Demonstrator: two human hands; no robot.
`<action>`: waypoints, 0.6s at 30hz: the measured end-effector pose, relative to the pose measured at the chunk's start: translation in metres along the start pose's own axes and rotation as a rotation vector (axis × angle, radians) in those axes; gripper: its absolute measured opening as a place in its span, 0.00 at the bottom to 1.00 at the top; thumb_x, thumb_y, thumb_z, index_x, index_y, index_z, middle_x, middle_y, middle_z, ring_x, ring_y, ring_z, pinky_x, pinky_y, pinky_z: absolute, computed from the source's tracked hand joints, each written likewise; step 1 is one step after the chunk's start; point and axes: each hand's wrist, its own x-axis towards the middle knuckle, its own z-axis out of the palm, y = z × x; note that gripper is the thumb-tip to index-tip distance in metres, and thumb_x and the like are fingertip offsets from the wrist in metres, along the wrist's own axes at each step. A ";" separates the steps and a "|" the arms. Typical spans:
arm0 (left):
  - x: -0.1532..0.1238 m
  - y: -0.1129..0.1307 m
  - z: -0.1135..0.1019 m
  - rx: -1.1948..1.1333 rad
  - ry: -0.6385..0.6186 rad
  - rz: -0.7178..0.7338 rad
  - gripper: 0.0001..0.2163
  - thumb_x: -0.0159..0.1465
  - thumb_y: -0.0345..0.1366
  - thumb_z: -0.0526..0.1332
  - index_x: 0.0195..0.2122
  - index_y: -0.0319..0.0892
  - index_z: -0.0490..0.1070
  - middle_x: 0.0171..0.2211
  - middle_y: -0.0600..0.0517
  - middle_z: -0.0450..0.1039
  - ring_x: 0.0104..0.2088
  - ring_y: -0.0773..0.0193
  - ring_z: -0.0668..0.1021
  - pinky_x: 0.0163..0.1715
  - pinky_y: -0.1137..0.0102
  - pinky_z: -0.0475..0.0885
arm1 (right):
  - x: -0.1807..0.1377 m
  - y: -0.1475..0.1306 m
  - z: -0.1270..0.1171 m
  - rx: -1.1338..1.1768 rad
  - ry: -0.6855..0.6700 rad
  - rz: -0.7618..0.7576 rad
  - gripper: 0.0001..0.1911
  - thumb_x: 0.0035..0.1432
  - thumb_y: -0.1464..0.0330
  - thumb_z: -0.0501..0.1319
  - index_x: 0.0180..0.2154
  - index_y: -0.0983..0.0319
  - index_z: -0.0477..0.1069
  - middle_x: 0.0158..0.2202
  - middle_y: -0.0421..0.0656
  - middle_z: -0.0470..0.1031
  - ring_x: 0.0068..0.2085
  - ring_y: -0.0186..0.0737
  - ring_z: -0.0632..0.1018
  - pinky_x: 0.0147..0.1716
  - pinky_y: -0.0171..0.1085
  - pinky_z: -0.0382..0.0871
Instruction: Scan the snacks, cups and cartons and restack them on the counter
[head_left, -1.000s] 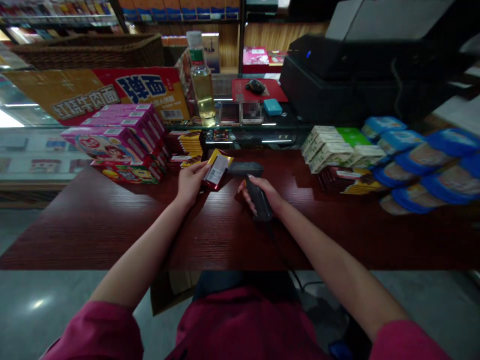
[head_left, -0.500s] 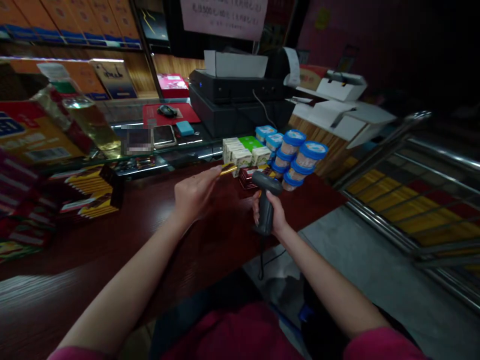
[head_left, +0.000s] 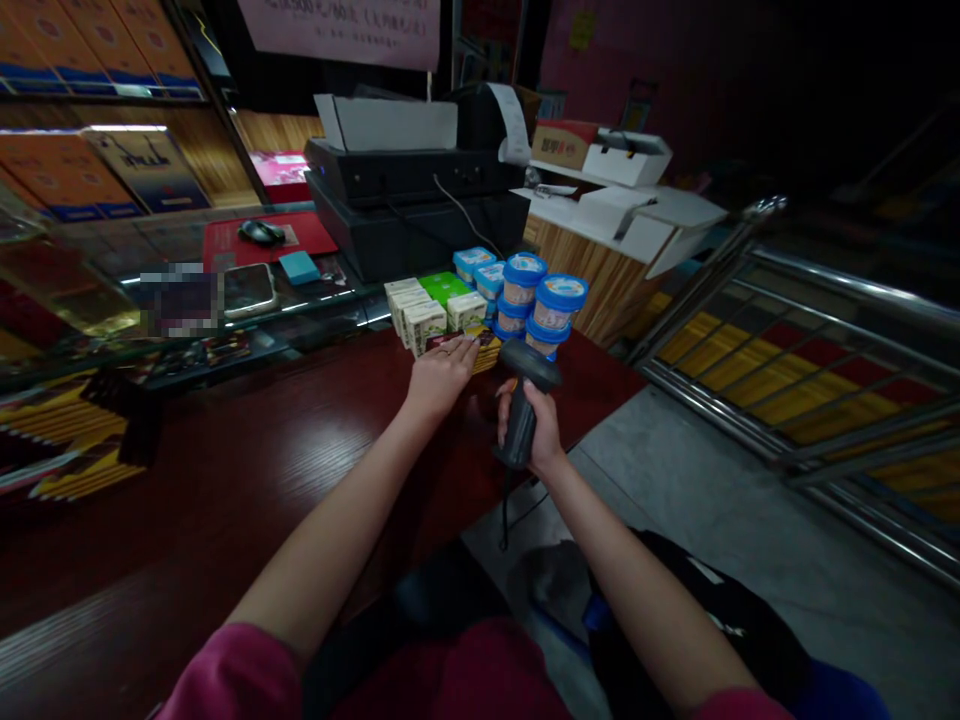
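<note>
My right hand (head_left: 547,430) is wrapped around the handle of a dark grey barcode scanner (head_left: 529,364), its head over the counter's right part. My left hand (head_left: 442,375) lies with fingers stretched out on a stack of flat yellow-and-dark-red packets (head_left: 487,354), partly covering it. Just behind that stack are small pale cartons (head_left: 424,322) and a green pack (head_left: 444,288). Round tubs with blue lids (head_left: 561,294) stand stacked to their right, beyond the scanner.
More flat yellow packets (head_left: 82,430) lie on the dark red counter (head_left: 247,470) at left. On the glass top behind are a phone (head_left: 250,290), a mouse (head_left: 261,233) and a blue block (head_left: 299,267). A black machine (head_left: 412,225) stands behind; a metal railing (head_left: 847,285) is at right.
My left hand has carried a yellow packet rightward onto the stack and now lies flat there. The view has turned right. My right hand still holds the scanner.
</note>
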 end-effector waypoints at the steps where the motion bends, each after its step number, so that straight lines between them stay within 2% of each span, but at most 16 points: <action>1: -0.001 0.000 0.001 0.006 -0.004 0.004 0.18 0.69 0.24 0.57 0.57 0.37 0.76 0.55 0.40 0.79 0.54 0.50 0.82 0.51 0.59 0.81 | 0.000 0.000 0.000 0.004 -0.002 0.003 0.22 0.57 0.49 0.65 0.36 0.61 0.71 0.20 0.34 0.70 0.13 0.31 0.68 0.09 0.31 0.66; 6: -0.005 0.001 0.004 0.026 -0.018 -0.007 0.18 0.71 0.25 0.54 0.59 0.35 0.75 0.57 0.41 0.78 0.57 0.54 0.81 0.55 0.62 0.79 | 0.002 0.001 -0.003 0.045 -0.040 0.031 0.22 0.58 0.48 0.65 0.37 0.61 0.71 0.20 0.34 0.71 0.13 0.31 0.68 0.09 0.31 0.66; 10: -0.020 -0.004 -0.006 0.041 0.030 0.056 0.21 0.74 0.29 0.52 0.66 0.33 0.67 0.65 0.42 0.69 0.66 0.56 0.72 0.66 0.62 0.70 | 0.002 0.004 0.007 0.098 -0.170 0.121 0.22 0.57 0.48 0.65 0.37 0.61 0.71 0.20 0.35 0.70 0.14 0.31 0.67 0.10 0.30 0.66; 14: -0.069 -0.032 -0.043 0.064 0.080 0.056 0.24 0.74 0.33 0.53 0.71 0.39 0.60 0.69 0.45 0.64 0.71 0.59 0.64 0.71 0.60 0.63 | 0.003 0.016 0.038 0.109 -0.320 0.231 0.20 0.59 0.50 0.64 0.37 0.61 0.71 0.20 0.35 0.70 0.15 0.31 0.67 0.11 0.29 0.66; 18: -0.144 -0.080 -0.107 0.126 0.053 -0.116 0.24 0.73 0.31 0.54 0.70 0.43 0.61 0.69 0.46 0.65 0.72 0.58 0.63 0.70 0.58 0.63 | 0.014 0.042 0.085 0.087 -0.502 0.400 0.21 0.59 0.49 0.64 0.36 0.61 0.71 0.20 0.35 0.69 0.15 0.31 0.67 0.11 0.29 0.64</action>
